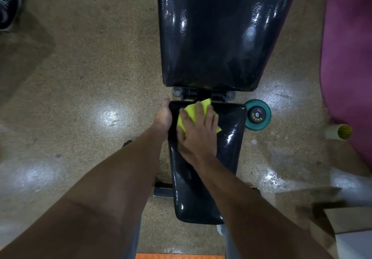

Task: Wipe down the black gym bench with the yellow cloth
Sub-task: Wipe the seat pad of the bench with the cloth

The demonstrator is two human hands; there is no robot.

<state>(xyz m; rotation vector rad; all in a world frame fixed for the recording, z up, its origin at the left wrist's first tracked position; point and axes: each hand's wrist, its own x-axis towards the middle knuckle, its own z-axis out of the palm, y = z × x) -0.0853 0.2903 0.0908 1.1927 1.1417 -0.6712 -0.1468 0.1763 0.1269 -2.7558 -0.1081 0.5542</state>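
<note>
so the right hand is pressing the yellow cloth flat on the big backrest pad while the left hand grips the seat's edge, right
Not quite. In the head view the right hand presses the yellow cloth flat on the smaller seat pad, near its hinge end, not on the big backrest pad. The left hand does grip the seat's edge.

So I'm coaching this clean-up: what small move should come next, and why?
Probably drag the yellow cloth back toward the body along the seat pad. The right hand presses it flat at the pad's far end by the hinge, the left hand braces the pad's left edge, and the near stretch lies uncovered.
</note>
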